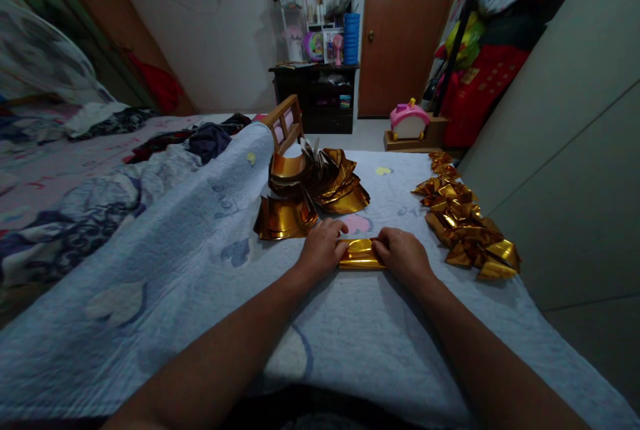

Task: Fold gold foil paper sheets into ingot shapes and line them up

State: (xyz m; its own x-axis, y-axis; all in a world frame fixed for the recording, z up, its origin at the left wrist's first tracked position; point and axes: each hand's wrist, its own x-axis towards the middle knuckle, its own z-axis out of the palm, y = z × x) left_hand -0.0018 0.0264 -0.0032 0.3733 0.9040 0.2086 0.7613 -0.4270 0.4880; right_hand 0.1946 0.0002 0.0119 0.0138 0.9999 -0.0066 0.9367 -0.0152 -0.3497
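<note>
A folded strip of shiny gold paper lies flat on the light blue quilt in front of me. My left hand grips its left end, thumb and fingers closed at the edge. The right end is pinched by my right hand, whose fingers are curled. Beyond my left hand, fanned stacks of gold paper sheets rest on the quilt. A row of folded gold paper pieces runs along the right side of the bed.
A wooden bed rail stands behind the stacks. Crumpled bedding and clothes lie at the left. Farther back are a dark cabinet, a pink toy and red bags. A pale cabinet panel borders the right side.
</note>
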